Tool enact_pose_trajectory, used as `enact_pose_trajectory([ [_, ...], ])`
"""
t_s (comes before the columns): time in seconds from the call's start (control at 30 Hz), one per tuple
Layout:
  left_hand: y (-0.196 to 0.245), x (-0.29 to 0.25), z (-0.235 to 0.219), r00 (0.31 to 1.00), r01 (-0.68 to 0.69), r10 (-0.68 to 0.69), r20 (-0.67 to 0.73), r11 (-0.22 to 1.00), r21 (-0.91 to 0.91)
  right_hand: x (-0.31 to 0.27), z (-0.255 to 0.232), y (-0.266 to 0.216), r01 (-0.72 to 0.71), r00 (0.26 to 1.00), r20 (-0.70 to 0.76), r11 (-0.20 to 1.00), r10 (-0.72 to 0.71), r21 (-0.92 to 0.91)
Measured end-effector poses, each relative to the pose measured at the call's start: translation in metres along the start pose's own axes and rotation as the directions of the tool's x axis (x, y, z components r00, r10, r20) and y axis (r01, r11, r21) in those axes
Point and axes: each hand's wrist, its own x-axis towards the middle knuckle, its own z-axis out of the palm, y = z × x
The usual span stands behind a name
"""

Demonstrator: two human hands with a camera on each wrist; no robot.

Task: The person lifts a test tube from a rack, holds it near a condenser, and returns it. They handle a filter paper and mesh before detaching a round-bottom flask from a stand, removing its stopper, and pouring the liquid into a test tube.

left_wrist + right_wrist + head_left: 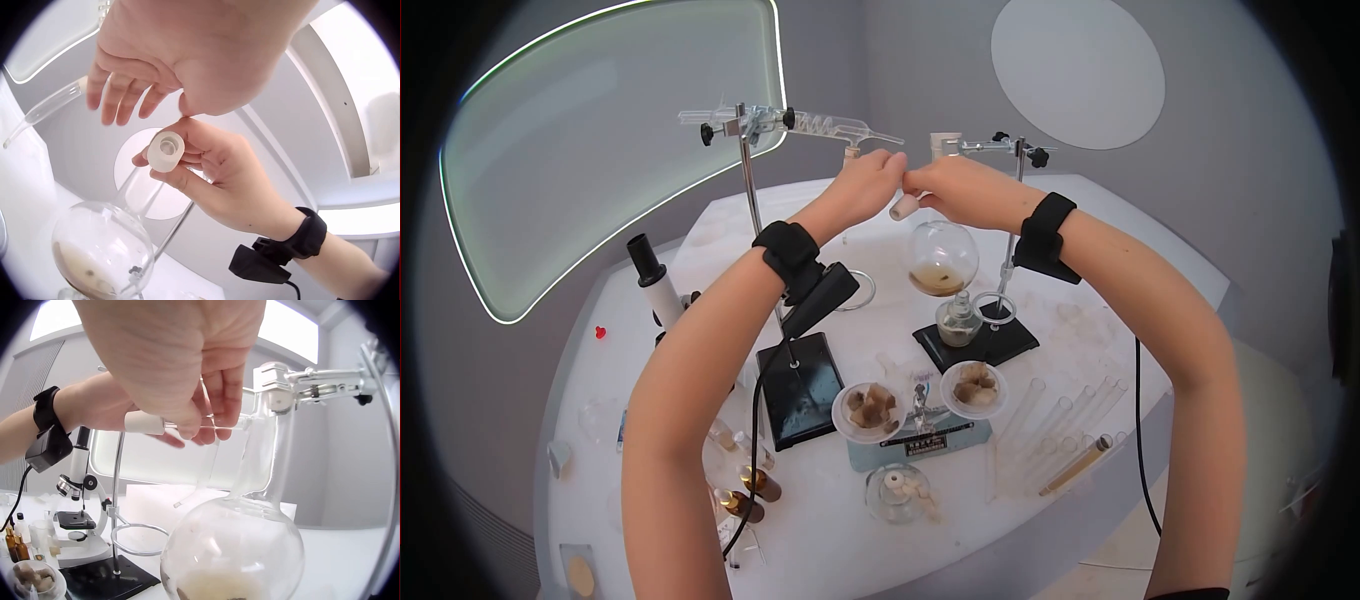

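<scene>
My right hand (970, 190) pinches the thin glass side arm of a round-bottomed flask (943, 240) between thumb and fingers. The side arm's thick white hollow end (144, 422) sticks out past the fingertips. Brownish liquid with dark bits lies in the flask, whose neck is held by a clamp (273, 384). My left hand (181, 56) hovers close by, its fingers loosely extended and holding nothing. Near its fingertips hangs a tapered glass tube (53, 106). Above it in the head view, a coiled glass condenser (825, 126) sits clamped on the left stand.
An alcohol burner (958, 325) stands beneath the flask. A balance (920, 447) bears two bowls of brown chunks. Several test tubes (1065, 420) lie to the right, brown dropper bottles (742, 503) to the left. A microscope (78, 494) stands behind the left stand's black base (800, 390).
</scene>
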Motion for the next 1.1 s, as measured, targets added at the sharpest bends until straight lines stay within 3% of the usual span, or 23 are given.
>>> enact_pose_trajectory([
  [0.07,0.012,-0.012,-0.003,0.952,0.298,-0.249,0.179,0.890,-0.346,-0.004,0.000,-0.001,-0.009,1.000,-0.014,0.998,0.010,0.067],
  [0.1,0.014,-0.017,-0.003,0.951,0.300,-0.250,0.181,0.889,-0.346,-0.003,0.000,0.000,-0.011,1.000,-0.006,0.997,0.012,0.082],
  [0.17,0.018,-0.027,-0.002,0.975,0.185,-0.183,0.127,0.983,-0.002,-0.003,-0.001,0.001,-0.017,1.000,-0.001,0.995,0.017,0.099],
  [0.2,0.019,-0.031,-0.001,0.974,0.186,-0.184,0.131,0.983,0.002,-0.003,-0.004,-0.002,-0.055,0.998,0.032,0.994,0.052,0.096],
  [0.27,0.022,-0.039,0.001,0.991,-0.005,-0.016,0.134,0.989,0.149,-0.004,-0.008,-0.006,-0.095,0.994,0.064,0.991,0.089,0.096],
  [0.37,0.027,-0.043,0.001,0.992,-0.107,0.087,0.087,0.960,0.259,-0.007,-0.009,-0.007,-0.101,0.993,0.077,0.988,0.092,0.114],
  [0.43,0.035,-0.044,-0.002,0.991,-0.094,0.064,0.119,0.959,0.267,-0.010,-0.009,-0.007,-0.012,1.000,-0.015,0.993,0.014,0.118],
  [0.5,0.040,-0.046,0.001,0.988,-0.081,0.041,0.150,0.958,0.274,-0.013,-0.010,-0.007,-0.015,1.000,0.000,0.994,0.016,0.112],
  [0.57,0.041,-0.052,0.008,0.994,-0.106,0.085,0.068,0.896,0.431,-0.017,-0.017,-0.006,-0.013,1.000,0.007,0.995,0.012,0.101],
  [0.6,0.045,-0.054,0.008,0.994,-0.107,0.087,0.066,0.895,0.432,-0.022,-0.023,0.002,-0.019,0.995,-0.094,0.996,0.028,0.092],
  [0.67,0.053,-0.059,0.006,0.987,-0.162,0.148,0.069,0.846,0.508,-0.031,-0.035,0.008,-0.090,0.961,-0.256,0.993,0.105,0.069],
  [0.77,0.048,-0.056,0.013,0.980,-0.197,0.168,0.105,0.807,0.557,-0.042,-0.049,0.015,-0.224,0.928,-0.295,0.973,0.229,0.050],
  [0.83,0.050,-0.057,0.015,0.978,-0.207,0.179,0.105,0.798,0.566,-0.048,-0.056,0.014,-0.207,0.933,-0.296,0.978,0.206,0.028],
  [1.03,0.053,-0.062,0.018,0.972,-0.230,0.223,0.078,0.814,0.533,-0.050,-0.054,0.021,-0.428,0.898,-0.111,0.904,0.426,0.012],
  [1.1,0.056,-0.063,0.017,0.970,-0.233,0.235,0.061,0.826,0.513,-0.045,-0.043,0.030,-0.546,0.831,0.150,0.837,0.536,0.035],
])
